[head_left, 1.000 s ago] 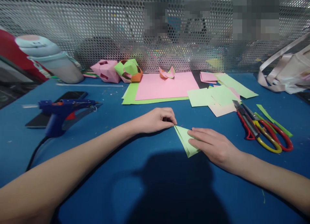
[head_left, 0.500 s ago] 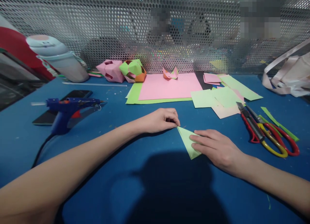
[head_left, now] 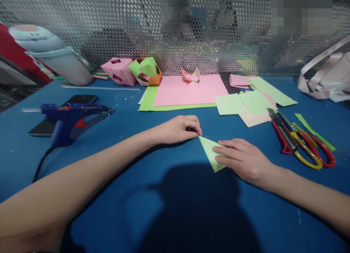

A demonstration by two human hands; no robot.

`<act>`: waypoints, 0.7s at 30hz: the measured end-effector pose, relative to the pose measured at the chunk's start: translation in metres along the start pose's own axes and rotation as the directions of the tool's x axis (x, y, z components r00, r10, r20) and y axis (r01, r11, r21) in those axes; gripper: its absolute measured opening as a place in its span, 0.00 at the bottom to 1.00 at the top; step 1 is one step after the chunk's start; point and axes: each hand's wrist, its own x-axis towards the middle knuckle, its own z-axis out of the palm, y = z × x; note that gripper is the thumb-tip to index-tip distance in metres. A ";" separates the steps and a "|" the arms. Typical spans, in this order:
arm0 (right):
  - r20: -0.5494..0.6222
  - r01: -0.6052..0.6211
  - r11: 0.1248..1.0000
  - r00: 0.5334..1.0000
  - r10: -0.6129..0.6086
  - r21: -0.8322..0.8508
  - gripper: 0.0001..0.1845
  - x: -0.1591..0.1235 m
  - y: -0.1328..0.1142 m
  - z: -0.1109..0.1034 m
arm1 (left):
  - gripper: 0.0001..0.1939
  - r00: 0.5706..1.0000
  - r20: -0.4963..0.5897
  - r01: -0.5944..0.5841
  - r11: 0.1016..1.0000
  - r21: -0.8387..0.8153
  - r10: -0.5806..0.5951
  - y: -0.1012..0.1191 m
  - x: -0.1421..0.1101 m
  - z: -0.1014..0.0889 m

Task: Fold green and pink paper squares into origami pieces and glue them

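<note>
A pale green sheet of paper folded into a triangle lies on the blue table in front of me. My left hand pinches its upper-left corner between thumb and forefinger. Over the triangle's right side, my right hand lies flat with its fingers stretched out, pressing the paper and hiding part of it. Beyond my right hand rest a red box cutter and scissors with red and yellow handles.
A blue glue gun lies at left across a dark phone. Folded paper shapes and a bottle stand by the perforated metal screen. Pink sheets and pale green pieces lie toward the back.
The camera view has tilted slightly, so the table things sit a little higher in the picture. Both hands keep the same hold on the folded paper.
</note>
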 end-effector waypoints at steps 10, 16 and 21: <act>0.029 0.010 1.000 1.000 -0.010 -0.010 0.13 0.002 0.000 -0.003 | 0.08 1.000 0.013 0.015 0.999 0.029 -0.015 0.001 0.002 0.000; 0.064 0.005 1.000 0.998 -0.004 -0.018 0.13 0.002 0.001 -0.003 | 0.08 1.000 0.012 0.018 0.999 0.033 -0.019 0.001 0.001 0.000; 0.062 0.015 0.999 0.998 -0.013 -0.032 0.14 0.003 0.000 -0.004 | 0.08 1.000 0.011 0.022 0.999 0.026 -0.022 0.000 0.000 0.000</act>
